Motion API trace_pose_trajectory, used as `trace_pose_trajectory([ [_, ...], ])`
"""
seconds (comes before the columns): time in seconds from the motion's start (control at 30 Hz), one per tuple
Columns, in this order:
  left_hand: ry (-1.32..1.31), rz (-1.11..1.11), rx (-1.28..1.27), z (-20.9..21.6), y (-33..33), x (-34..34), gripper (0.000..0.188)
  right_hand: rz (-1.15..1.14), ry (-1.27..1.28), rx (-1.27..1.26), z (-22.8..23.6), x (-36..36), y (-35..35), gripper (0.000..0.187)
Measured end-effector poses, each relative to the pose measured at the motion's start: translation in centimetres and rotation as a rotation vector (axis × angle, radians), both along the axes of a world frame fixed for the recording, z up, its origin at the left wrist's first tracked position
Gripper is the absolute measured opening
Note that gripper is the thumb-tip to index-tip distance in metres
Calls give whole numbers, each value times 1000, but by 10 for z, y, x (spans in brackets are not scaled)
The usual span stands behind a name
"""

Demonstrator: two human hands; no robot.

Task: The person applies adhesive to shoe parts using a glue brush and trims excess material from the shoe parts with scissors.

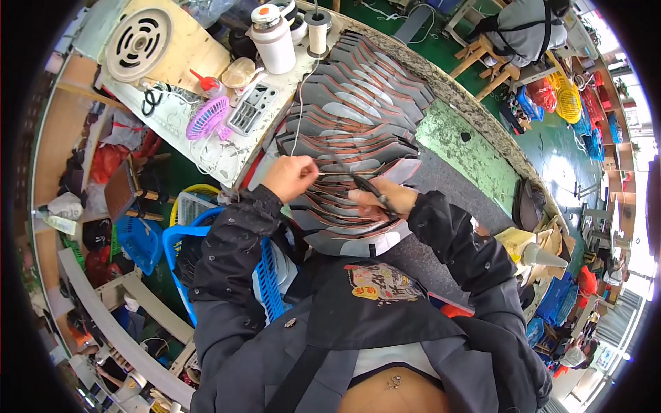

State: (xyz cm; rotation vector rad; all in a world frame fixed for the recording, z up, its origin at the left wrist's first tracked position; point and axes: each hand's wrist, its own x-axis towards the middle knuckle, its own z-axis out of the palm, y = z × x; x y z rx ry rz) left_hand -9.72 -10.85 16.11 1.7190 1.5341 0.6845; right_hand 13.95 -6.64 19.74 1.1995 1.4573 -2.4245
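My left hand (290,177) is closed in a pinch on a white thread (297,117), which runs down from a spool (317,34) at the far edge of the bench. In my right hand (387,195) is a slim dark tool (372,191), which looks like thread snips; its tip points toward the left hand. Both hands are over a long overlapping row of curved grey pieces (354,103) with orange edges, some carrying pale patches. The right fingers also rest against the nearer pieces. What the left fingertips do with the thread is partly hidden.
At left on the bench are a purple fan (208,117), a socket strip (252,108), a red-capped bottle (211,84) and a white flask (273,43). A blue basket (270,282) stands by my left arm, a nozzle bottle (540,255) by my right. A person (520,31) sits beyond.
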Motion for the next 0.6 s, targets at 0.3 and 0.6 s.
trace_pose_trajectory([
  [0.3, 270, -212, 258, 24, 35, 1, 24, -514, 205, 367, -16, 1, 47, 26],
  [0.6, 113, -64, -32, -15, 11, -13, 18, -38, -489, 1114, -46, 14, 79, 23],
])
